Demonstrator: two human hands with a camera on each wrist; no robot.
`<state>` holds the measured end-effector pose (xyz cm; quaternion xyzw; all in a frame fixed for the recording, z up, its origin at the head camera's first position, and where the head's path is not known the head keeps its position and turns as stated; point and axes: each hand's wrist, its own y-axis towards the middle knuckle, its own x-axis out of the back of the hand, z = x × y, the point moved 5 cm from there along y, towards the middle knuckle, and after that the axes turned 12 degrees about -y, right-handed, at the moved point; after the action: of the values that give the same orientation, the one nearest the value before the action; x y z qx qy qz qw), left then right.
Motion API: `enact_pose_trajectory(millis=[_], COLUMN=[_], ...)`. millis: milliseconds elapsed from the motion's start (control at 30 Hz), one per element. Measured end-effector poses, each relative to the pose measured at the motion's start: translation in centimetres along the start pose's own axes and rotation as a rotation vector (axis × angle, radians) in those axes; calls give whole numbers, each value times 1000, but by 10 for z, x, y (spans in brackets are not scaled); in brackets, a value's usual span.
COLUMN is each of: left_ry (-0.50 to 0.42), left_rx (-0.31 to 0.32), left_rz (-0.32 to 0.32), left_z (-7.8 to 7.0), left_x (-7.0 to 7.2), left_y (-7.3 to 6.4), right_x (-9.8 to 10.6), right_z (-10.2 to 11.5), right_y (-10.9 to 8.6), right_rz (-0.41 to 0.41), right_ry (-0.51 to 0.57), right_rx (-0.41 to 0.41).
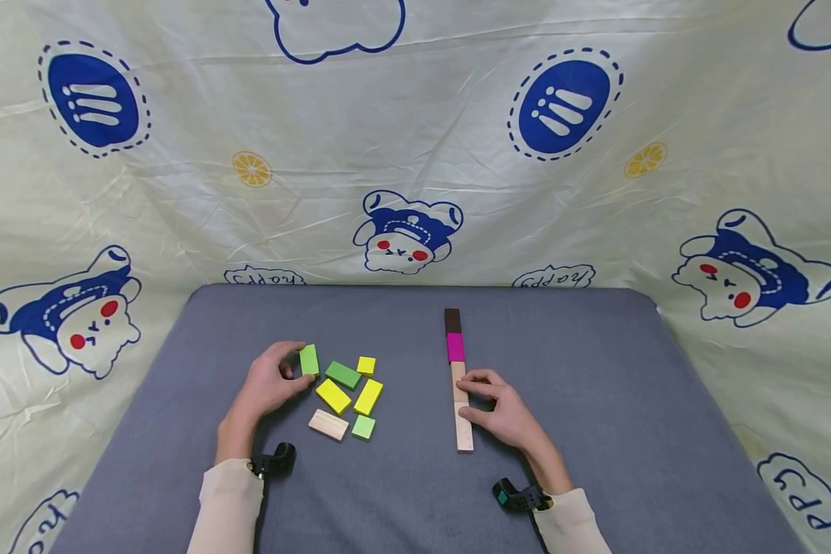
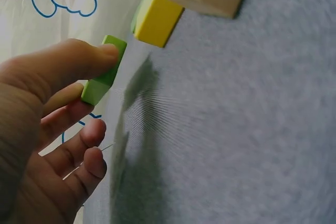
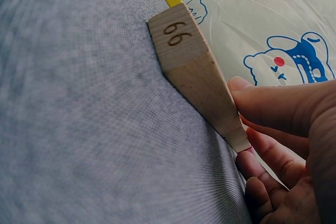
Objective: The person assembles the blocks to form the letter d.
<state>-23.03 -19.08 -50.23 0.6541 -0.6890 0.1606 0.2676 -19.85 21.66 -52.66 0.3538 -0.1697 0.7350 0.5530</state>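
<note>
My left hand (image 1: pixel 270 382) pinches a light green block (image 1: pixel 308 361) between thumb and fingertips at the left of the loose blocks. In the left wrist view the green block (image 2: pixel 107 72) is tilted, its lower end free below the thumb. A straight row runs away from me: two plain wooden blocks (image 1: pixel 464 431), a magenta block (image 1: pixel 455 348) and a dark brown block (image 1: pixel 452 320) at the far end. My right hand (image 1: pixel 502 408) touches the plain blocks, thumb and forefinger spread along them. A number is marked on the near wooden block's end face (image 3: pixel 177 34).
Between the hands lie loose blocks: a green block (image 1: pixel 343 375), two yellow blocks (image 1: pixel 333 396), a small yellow block (image 1: pixel 366 365), a small green block (image 1: pixel 363 427) and a plain wooden block (image 1: pixel 328 425). A grey cloth covers the table (image 1: pixel 561 346); a printed curtain (image 1: pixel 318 115) hangs behind.
</note>
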Motion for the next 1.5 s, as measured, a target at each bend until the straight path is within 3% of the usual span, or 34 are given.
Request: enact_pose_trajectory(millis=[333,733,1000,1500], left_ry=[-12,-40,-46,-72], left_rx=[3,19,-2,-35], left_rz=[-11,26,49,52], left_z=[-16,-33,-43,-51], left_x=[-1,-14,-22,-29], left_y=[2,6,8,10], right_x=[-1,-1,-1,-1], right_z=[-4,-4,-2,-2], right_y=[0,0,0,1], right_rz=[5,2,3,-1], right_ry=[2,4,3,-2], right_rx=[-2,2,5,-3])
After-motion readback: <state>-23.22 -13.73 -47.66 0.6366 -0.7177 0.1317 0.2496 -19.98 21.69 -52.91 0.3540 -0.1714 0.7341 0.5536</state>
